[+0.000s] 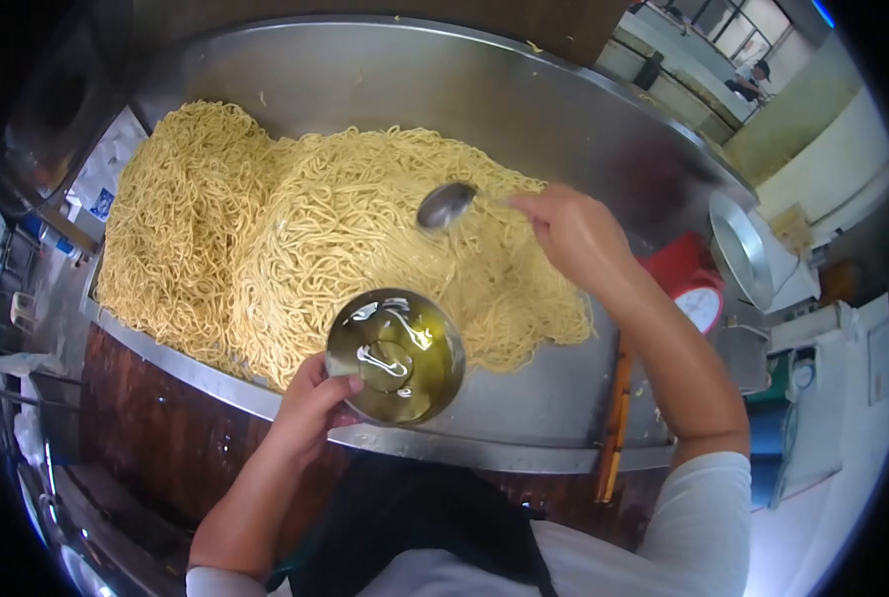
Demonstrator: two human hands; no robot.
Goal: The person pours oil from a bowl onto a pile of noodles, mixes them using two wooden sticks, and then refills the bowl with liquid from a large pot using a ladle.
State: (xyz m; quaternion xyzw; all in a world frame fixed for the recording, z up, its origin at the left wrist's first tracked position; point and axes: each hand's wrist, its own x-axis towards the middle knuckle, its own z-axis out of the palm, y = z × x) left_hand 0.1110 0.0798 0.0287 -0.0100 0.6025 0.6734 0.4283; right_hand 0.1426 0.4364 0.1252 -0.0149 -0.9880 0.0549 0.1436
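Observation:
A metal bowl [341,348] of clear yellow-green liquid, which looks like oil, is in my left hand [317,403]. The thumb lies over its rim, and the bowl is above the front edge of the noodles. My right hand [572,231] grips a metal spoon [447,206] by its handle, with the spoon's head over the noodles. Below both hands a big heap of yellow noodles [335,219] spreads across a steel trough [554,388]. The heap's left mound stands higher than the rest. What the spoon's head holds, if anything, I cannot make out.
Right of the trough stand a red scale [698,303] with a round dial and a shallow metal pan [740,249]. Bamboo sticks [613,428] lean over the front edge near my right arm. Far off at upper right, a person [751,82] is bent over.

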